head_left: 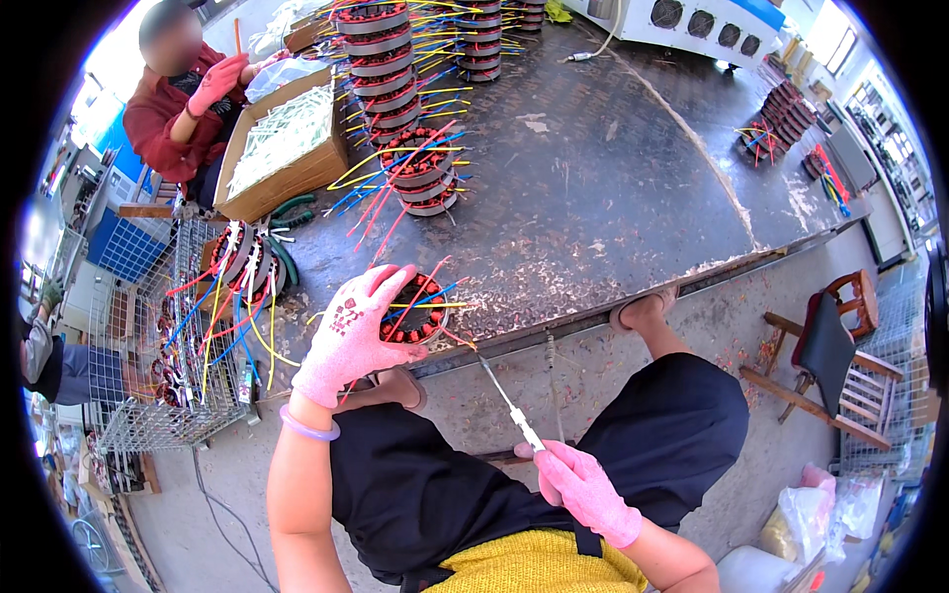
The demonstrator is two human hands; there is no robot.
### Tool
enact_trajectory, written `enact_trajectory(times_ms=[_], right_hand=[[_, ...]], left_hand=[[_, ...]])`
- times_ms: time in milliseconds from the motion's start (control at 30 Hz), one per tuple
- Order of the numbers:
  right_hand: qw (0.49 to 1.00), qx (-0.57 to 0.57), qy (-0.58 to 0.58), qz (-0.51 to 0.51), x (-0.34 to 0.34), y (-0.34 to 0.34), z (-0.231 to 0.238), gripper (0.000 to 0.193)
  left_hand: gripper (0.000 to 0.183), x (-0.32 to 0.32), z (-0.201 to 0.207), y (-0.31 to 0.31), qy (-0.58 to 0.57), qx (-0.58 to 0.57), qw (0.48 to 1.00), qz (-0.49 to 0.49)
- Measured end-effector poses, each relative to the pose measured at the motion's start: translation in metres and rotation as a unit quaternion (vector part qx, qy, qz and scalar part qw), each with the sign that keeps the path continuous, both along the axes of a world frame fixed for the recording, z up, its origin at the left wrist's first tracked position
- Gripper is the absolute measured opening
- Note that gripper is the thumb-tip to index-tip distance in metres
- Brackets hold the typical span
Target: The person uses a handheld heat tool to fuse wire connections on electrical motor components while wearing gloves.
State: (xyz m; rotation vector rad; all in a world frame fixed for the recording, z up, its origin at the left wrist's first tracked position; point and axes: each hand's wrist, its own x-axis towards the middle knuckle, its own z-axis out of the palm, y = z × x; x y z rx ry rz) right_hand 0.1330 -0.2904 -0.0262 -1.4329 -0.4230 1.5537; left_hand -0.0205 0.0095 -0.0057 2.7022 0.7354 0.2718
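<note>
My left hand [348,331], in a pink glove, grips a round motor stator [423,328] at the near edge of the table. Red, blue and yellow wires stick out of the stator. My right hand [590,491], also gloved in pink, is closed around the white handle of a soldering iron [521,423]. Its thin metal shaft points up and left, and the tip is at or very near the end of a wire on the stator's right side. Whether tip and wire touch, I cannot tell.
Tall stacks of stators [380,64] stand on the dark table [593,198]. More stators [242,259] sit left, by green-handled pliers [285,259] and a wire basket [129,415]. A co-worker [183,109] sits beyond a cardboard box [287,148] of white sleeves. A chair [828,346] stands right.
</note>
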Motion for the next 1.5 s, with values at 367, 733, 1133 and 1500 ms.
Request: enact_trajectory(times_ms=[367, 733, 1133, 1500], right_hand=[[0.999, 0.004, 0.046, -0.024, 0.000, -0.002, -0.002, 0.035], [1.000, 0.008, 0.020, -0.012, 0.001, -0.001, 0.002, 0.037], [1.000, -0.005, -0.010, 0.007, 0.002, -0.002, -0.002, 0.036], [1.000, 0.007, 0.010, -0.009, 0.000, -0.001, -0.003, 0.038]], left_hand=[[0.098, 0.000, -0.002, 0.001, 0.006, 0.002, 1.000, 0.003], [0.098, 0.001, 0.003, -0.001, 0.013, -0.004, 1.000, 0.009], [0.099, 0.002, 0.003, -0.002, 0.007, -0.024, 1.000, 0.016], [0.097, 0.002, 0.003, -0.003, 0.004, -0.019, 1.000, 0.016]])
